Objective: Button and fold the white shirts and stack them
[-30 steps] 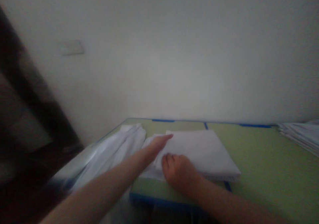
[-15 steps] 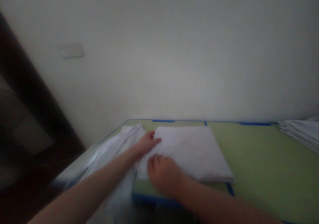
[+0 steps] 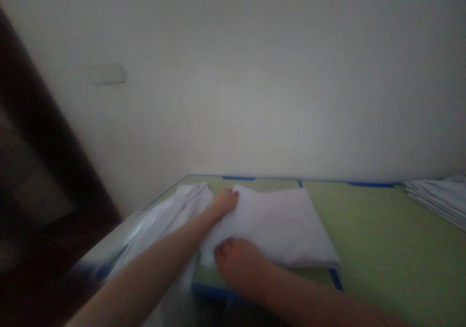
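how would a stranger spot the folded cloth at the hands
Find the green table by the wall. The folded cloth lies on it, between a loose cloth on the left and a stack at far right. Unlike those, it has the left hand and right hand at its left end.

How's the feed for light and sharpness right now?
Head view: dim, the wall palest around its middle; head view: left hand, right hand and folded white cloth soft with blur, fine detail smeared; head view: lower-left corner very dark, little readable there.
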A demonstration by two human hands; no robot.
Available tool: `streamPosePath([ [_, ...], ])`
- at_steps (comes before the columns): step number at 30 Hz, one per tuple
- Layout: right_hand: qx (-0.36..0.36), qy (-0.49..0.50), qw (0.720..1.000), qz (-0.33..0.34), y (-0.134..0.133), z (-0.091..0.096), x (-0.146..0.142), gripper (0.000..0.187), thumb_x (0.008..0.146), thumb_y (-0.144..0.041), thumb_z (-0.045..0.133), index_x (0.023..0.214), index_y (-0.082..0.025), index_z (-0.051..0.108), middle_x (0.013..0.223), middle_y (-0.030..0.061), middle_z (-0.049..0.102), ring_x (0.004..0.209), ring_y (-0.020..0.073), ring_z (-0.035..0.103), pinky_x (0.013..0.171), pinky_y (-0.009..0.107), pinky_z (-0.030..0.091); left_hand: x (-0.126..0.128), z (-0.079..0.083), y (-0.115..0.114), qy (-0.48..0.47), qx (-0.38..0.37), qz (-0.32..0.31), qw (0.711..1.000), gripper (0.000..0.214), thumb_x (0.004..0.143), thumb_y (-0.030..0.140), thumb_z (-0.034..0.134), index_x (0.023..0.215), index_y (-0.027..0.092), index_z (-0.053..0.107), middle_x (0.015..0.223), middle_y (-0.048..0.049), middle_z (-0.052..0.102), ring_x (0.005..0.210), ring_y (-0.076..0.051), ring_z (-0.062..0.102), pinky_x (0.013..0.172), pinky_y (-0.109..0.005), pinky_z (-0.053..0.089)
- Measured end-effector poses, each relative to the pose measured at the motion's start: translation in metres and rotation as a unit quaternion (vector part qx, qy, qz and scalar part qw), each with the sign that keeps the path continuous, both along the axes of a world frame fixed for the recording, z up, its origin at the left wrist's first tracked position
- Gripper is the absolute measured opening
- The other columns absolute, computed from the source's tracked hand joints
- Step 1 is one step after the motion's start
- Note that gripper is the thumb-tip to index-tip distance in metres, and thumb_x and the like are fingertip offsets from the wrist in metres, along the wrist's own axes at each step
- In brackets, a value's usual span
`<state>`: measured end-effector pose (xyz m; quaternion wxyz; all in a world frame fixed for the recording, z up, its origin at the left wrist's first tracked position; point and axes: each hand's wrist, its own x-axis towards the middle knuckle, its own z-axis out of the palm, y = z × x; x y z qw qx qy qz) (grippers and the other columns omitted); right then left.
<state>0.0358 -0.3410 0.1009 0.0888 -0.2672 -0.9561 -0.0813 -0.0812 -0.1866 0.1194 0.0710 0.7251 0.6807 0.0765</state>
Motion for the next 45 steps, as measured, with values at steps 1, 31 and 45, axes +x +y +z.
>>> streamPosePath([
  [1, -0.002, 0.004, 1.0, 0.003, 0.0, 0.004, 0.007, 0.025, 0.082, -0.02, 0.047, 0.103, -0.009, 0.055, 0.091, 0.0123, 0.062, 0.086, 0.0223, 0.056, 0.075, 0.037, 0.046, -0.004, -0.001, 0.0, 0.002, 0.012, 0.0, 1.0, 0.046, 0.091, 0.036, 0.025, 0.099, 0.01, 0.062, 0.103, -0.0187, 0.065, 0.095, -0.023, 0.062, 0.077, -0.029, 0.045],
  [31, -0.122, 0.028, 0.973, -0.192, 0.096, -0.003, 0.082, 0.076, 0.089, -0.056, 0.02, 0.139, 0.0, 0.027, 0.144, 0.022, 0.024, 0.135, 0.0294, 0.02, 0.109, 0.045, 0.015, -0.008, -0.037, -0.064, 0.022, 0.03, -0.252, 0.967, 0.105, 0.062, 0.08, 0.044, 0.144, 0.019, 0.021, 0.15, -0.0114, 0.015, 0.137, -0.032, 0.006, 0.111, -0.046, 0.008],
  [45, -0.141, -0.009, 0.919, -0.367, 0.17, -0.03, 0.203, 0.084, 0.084, -0.064, 0.022, 0.14, -0.001, 0.026, 0.146, 0.02, 0.021, 0.135, 0.0284, 0.02, 0.108, 0.038, 0.014, -0.014, -0.043, -0.056, 0.037, 0.005, -0.235, 0.971, 0.115, 0.056, 0.083, 0.045, 0.145, 0.016, 0.016, 0.15, -0.0164, 0.007, 0.136, -0.037, 0.003, 0.11, -0.048, 0.011],
])
